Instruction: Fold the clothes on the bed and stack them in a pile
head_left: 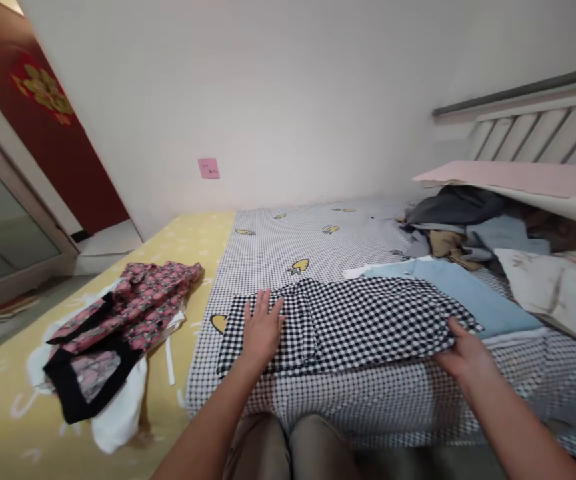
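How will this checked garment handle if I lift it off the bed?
The checked garment will probably hang floppy, since it lies in soft folds beside the flat left hand. It looks thin, so likely light. The edge held by the right hand seems to bend easily, so expect it to sag rather than stay flat.

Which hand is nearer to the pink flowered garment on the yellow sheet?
Left. The left hand lies on the black-and-white gingham cloth, with the pink flowered garment apart from it on its left. The right hand is farther, at the cloth's other end.
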`<move>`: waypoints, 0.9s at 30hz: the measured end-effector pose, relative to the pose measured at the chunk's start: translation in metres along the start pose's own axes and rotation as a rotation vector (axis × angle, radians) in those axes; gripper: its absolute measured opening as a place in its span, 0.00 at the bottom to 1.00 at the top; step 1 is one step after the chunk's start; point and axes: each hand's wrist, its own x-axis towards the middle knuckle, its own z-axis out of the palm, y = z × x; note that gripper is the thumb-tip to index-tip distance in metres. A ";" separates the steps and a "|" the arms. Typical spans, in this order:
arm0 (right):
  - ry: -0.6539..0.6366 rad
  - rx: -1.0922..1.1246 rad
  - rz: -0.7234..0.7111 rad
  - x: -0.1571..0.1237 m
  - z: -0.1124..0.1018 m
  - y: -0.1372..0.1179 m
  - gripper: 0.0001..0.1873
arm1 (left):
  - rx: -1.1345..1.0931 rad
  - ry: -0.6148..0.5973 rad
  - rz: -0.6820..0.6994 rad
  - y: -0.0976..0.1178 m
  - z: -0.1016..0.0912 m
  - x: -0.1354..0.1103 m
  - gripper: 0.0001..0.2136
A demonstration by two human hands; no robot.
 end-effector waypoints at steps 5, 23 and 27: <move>-0.016 -0.159 -0.186 -0.039 0.048 -0.020 0.24 | -0.316 -0.215 -0.017 0.038 0.053 0.000 0.25; -1.217 -1.055 -0.349 -0.184 0.163 0.087 0.39 | -1.413 -0.189 -0.564 -0.042 0.013 -0.019 0.31; -0.871 -0.987 -0.545 -0.147 0.158 0.056 0.25 | -1.247 -0.105 -0.519 -0.028 0.008 -0.002 0.45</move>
